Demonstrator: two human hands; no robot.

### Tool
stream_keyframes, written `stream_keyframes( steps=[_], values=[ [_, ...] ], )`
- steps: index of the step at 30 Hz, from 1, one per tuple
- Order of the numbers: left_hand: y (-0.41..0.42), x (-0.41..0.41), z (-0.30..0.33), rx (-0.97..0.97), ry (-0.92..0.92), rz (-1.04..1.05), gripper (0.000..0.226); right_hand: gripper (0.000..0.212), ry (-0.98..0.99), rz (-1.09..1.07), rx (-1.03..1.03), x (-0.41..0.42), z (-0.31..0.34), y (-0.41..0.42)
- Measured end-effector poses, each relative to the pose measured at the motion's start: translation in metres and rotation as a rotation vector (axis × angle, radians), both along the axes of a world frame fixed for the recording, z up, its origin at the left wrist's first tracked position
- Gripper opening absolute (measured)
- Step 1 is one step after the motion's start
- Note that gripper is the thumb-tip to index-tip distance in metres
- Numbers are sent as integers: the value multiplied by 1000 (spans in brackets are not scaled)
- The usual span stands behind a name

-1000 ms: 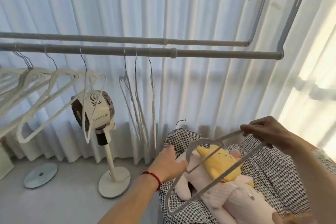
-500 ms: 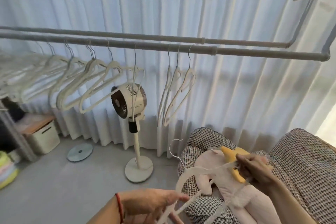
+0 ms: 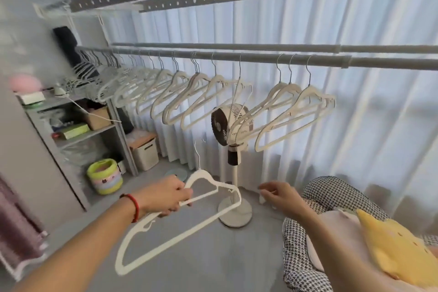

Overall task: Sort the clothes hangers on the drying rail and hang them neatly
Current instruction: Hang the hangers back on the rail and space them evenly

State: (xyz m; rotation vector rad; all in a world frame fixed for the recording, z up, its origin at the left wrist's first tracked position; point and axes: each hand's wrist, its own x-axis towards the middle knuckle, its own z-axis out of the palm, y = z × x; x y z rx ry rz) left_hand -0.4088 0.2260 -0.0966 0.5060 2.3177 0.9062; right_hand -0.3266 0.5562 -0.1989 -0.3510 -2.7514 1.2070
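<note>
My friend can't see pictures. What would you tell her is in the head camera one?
A person's left hand holds a white hanger low over the floor, while the right hand reaches forward empty. Above, a grey drying rail carries a long row of white hangers, with a standing fan behind.

White hanger (image 3: 166, 239) held low (hook up); others (image 3: 213, 102) on rail (image 3: 237, 57)

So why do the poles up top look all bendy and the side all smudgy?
In the head view the wide-angle lens bows the drying rail and spreads things out near the edges. The shelf side on the left is smeared by motion blur. Daylight through the curtains washes out the right side, while the left hand and its hanger look fairly sharp.
</note>
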Motion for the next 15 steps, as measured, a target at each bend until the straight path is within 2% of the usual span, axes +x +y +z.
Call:
stream_keyframes(
  steps=[4, 9, 12, 15],
  values=[
    [7, -19, 46, -65, 259, 57, 29, 22, 36, 169, 41, -9, 26, -43],
    [46, -47, 109, -152, 548, 42, 24, 21, 350, 216, 57, -14, 86, -96],
    [75, -67, 141, -150, 651, 38, 24, 22, 523, 209, 22, -19, 127, -110],
    [100, -90, 164, -117, 694, 19, 20, 22, 582, 140, 40, -31, 159, -112]
  ],
)
